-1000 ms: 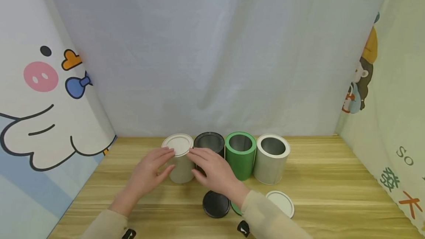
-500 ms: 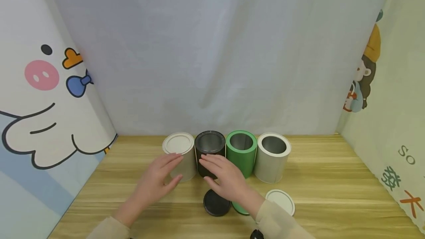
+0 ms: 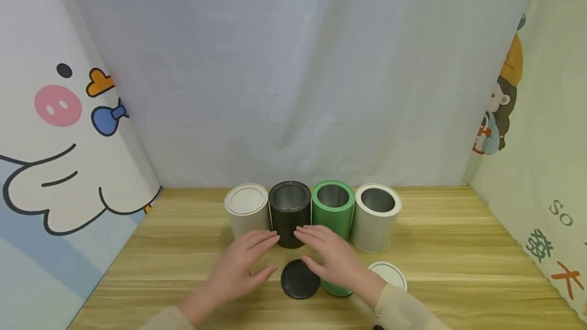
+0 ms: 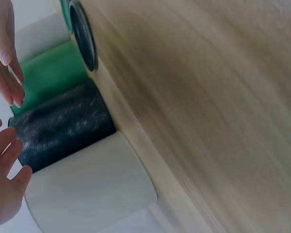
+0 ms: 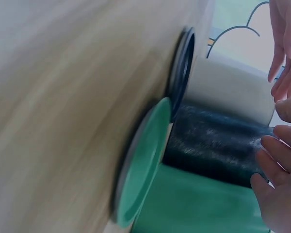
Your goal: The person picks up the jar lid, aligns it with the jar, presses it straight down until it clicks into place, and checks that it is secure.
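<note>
Both hands hover in front of the cans with fingers extended and nothing in them. The left hand (image 3: 240, 264) is to the left of a black lid (image 3: 300, 279), and the right hand (image 3: 334, 258) is on that lid's right side, partly over a green lid (image 3: 337, 288). Behind them stands a black can (image 3: 290, 218) with an open top. To its left is a white can (image 3: 247, 208) whose top is covered by a white lid. An open green can (image 3: 333, 210) and an open white can (image 3: 376, 220) complete the row to the right.
A loose white lid (image 3: 389, 275) lies on the wooden table (image 3: 458, 269), partly behind the right forearm. A pale curtain (image 3: 293, 75) hangs behind the row, and printed cloths flank the table.
Both hands have drawn back from the lidded white can, moving toward the person and to the right, and now flank the black lid. Cans and lids stay in place.
</note>
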Action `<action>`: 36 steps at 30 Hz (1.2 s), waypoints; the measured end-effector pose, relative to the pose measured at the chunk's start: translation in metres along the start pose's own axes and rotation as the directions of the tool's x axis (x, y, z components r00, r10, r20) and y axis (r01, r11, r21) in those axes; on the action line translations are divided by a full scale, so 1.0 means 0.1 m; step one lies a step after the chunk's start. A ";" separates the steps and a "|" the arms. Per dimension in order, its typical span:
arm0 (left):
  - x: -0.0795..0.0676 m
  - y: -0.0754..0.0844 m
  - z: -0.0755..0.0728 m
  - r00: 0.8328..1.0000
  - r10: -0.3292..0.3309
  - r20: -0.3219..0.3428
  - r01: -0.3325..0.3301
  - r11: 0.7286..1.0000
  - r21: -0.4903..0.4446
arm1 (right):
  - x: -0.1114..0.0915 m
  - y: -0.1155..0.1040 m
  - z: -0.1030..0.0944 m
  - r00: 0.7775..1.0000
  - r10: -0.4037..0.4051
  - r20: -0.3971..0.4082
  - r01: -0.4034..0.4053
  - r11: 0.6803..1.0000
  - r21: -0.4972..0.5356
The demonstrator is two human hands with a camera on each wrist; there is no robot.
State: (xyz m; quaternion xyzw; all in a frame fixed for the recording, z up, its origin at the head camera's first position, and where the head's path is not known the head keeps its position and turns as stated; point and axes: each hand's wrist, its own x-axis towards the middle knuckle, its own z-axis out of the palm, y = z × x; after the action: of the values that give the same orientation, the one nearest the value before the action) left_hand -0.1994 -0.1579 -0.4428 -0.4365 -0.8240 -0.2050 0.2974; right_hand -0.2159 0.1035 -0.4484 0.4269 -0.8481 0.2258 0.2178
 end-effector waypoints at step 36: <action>-0.10 0.12 0.42 0.914 -0.218 0.342 0.232 0.973 -0.001 | -0.36 0.18 -0.06 0.945 0.069 0.320 -0.078 0.997 0.016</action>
State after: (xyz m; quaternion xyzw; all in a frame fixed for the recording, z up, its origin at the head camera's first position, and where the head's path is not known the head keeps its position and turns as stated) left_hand -0.1979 -0.1325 -0.4793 -0.3737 -0.9031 -0.1767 0.1163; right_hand -0.2098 0.1390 -0.4671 0.4288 -0.8843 0.1737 0.0631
